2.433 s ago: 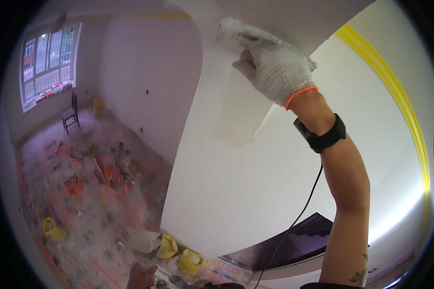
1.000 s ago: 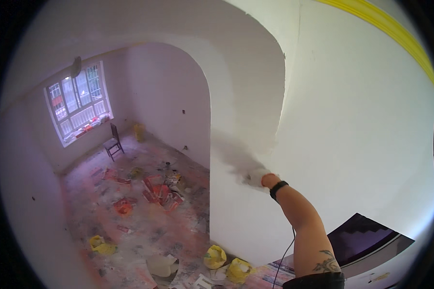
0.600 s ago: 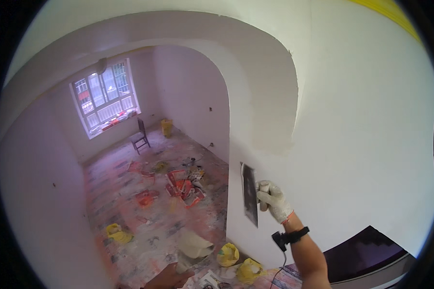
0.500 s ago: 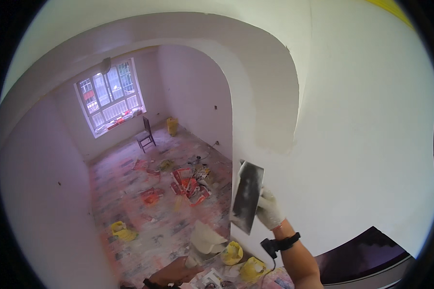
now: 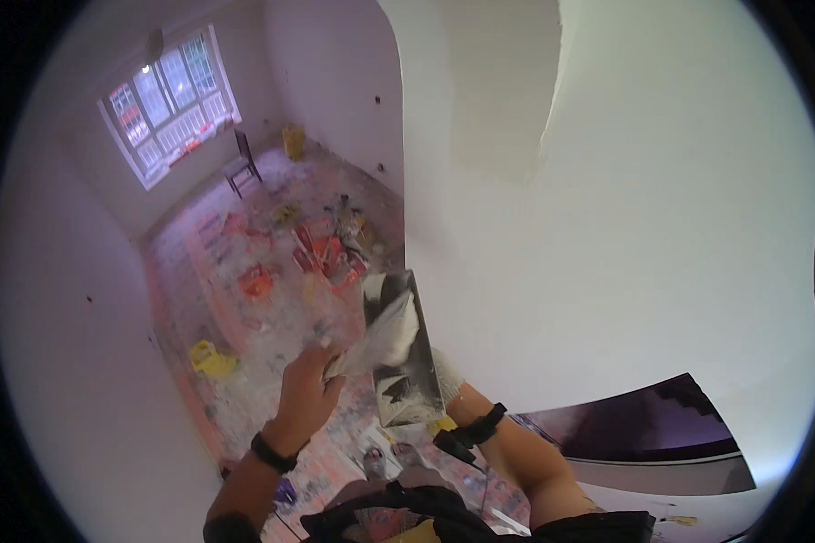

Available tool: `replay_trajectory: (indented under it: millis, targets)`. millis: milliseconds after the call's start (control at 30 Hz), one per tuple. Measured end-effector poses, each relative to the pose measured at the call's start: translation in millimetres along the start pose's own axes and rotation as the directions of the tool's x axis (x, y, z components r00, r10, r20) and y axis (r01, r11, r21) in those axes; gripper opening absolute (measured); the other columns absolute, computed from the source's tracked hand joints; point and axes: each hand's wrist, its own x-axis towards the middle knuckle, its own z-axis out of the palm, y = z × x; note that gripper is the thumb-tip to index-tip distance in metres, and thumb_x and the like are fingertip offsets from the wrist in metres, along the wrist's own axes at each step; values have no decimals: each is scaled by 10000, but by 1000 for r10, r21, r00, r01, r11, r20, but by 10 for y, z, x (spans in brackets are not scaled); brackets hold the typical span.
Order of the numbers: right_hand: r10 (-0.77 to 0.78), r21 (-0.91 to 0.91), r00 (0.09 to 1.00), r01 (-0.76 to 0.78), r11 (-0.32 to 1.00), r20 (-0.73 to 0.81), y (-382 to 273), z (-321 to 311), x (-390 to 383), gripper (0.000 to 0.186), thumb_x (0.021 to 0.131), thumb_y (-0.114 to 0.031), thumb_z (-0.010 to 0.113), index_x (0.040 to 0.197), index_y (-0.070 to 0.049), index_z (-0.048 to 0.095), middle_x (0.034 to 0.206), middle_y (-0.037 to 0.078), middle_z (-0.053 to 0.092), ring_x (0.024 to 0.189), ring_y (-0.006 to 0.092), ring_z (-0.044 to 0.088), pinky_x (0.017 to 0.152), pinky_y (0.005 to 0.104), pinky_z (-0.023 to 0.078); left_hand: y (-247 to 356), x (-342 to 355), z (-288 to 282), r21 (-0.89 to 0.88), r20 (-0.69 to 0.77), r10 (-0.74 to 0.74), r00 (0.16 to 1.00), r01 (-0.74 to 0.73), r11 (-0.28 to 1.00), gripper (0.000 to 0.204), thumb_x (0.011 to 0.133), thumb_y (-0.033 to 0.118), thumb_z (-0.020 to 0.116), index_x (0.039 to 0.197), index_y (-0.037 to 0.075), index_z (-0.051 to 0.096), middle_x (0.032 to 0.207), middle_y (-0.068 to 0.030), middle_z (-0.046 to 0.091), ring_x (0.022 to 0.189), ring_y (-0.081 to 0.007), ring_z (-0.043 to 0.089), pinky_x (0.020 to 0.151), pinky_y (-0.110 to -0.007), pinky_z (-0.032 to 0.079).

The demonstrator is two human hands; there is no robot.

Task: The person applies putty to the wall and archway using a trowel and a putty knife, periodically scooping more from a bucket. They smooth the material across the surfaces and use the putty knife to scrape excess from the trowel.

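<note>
My bare left hand [image 5: 306, 394] is closed round the handle of a putty knife [image 5: 371, 346]. White putty [image 5: 404, 339] sits in a thick lump on its blade, which lies over the face of a rectangular steel plastering trowel [image 5: 428, 391]. Smears of putty streak the trowel's metal face. Under and beside the trowel, my right hand [image 5: 449, 376] in a pale work glove holds it from behind; most of its fingers and the trowel's handle are hidden. On the wall to the right, a damp-looking greyish patch of putty [image 5: 498, 100] runs down from the arch edge.
A white wall [image 5: 643, 253] fills the right side, with a dark glossy panel [image 5: 634, 416] low down. Through the opening are red bags [image 5: 326, 258], a yellow bag [image 5: 213, 359], a chair [image 5: 242, 166], a yellow bucket [image 5: 293, 142] and a window [image 5: 170, 100]. My feet [image 5: 389, 460] stand on the stained floor.
The view has tipped downward. My right hand has brought the trowel away from the wall and turned its face up. My left hand has raised the putty knife onto it.
</note>
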Motion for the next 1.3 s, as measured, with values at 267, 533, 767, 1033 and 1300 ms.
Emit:
replay_trajectory:
  millis: [267, 533, 767, 1033, 1300]
  targets:
    - [-214, -107, 944, 193, 975, -250, -354, 348, -32, 355, 1001, -326, 627, 1230, -56, 613, 1083, 52, 687, 915, 155, 671, 806, 331, 582, -643, 183, 429, 381, 100, 97, 990, -128, 916, 327, 890, 85, 626, 1217, 89, 616, 1033, -170, 570, 893, -362, 637, 698, -452, 522]
    - [-385, -701, 918, 215, 680, -92, -2211, 792, -332, 224, 969, -294, 664, 1008, -88, 585, 714, -2, 566, 472, 54, 450, 355, 187, 297, -1719, -944, 588, 123, 160, -203, 966, 185, 975, 308, 927, 68, 588, 1235, 73, 600, 1033, -225, 621, 942, -449, 622, 798, -502, 521]
    - [-668, -801, 727, -491, -343, -159, -2982, 1464, 455, 546, 995, -547, 533, 980, -15, 657, 659, 12, 568, 504, 96, 493, 445, 271, 403, -1977, -2049, 664, -131, 219, -500, 838, 533, 836, 206, 915, 4, 563, 1118, 35, 583, 962, -258, 643, 948, -480, 612, 799, -475, 492]
    - [-597, -697, 776, -314, -645, 204, -2620, 741, 1080, 514, 1009, -491, 526, 1008, 13, 628, 739, 126, 639, 663, 232, 612, 652, 376, 497, -2111, -2519, 616, -111, 341, -671, 658, 737, 666, 153, 911, -1, 553, 1054, 51, 571, 797, -169, 555, 676, -279, 527, 664, -406, 435]
    - [-563, -605, 800, -348, -716, 206, -1672, -1027, 1899, 434, 969, -392, 593, 1196, -31, 676, 1244, 169, 672, 1150, 385, 628, 1016, 437, 492, -2018, -2936, 369, -42, 335, -828, 450, 885, 464, 189, 906, 14, 564, 1085, 68, 595, 780, -144, 569, 648, -241, 534, 634, -382, 436]
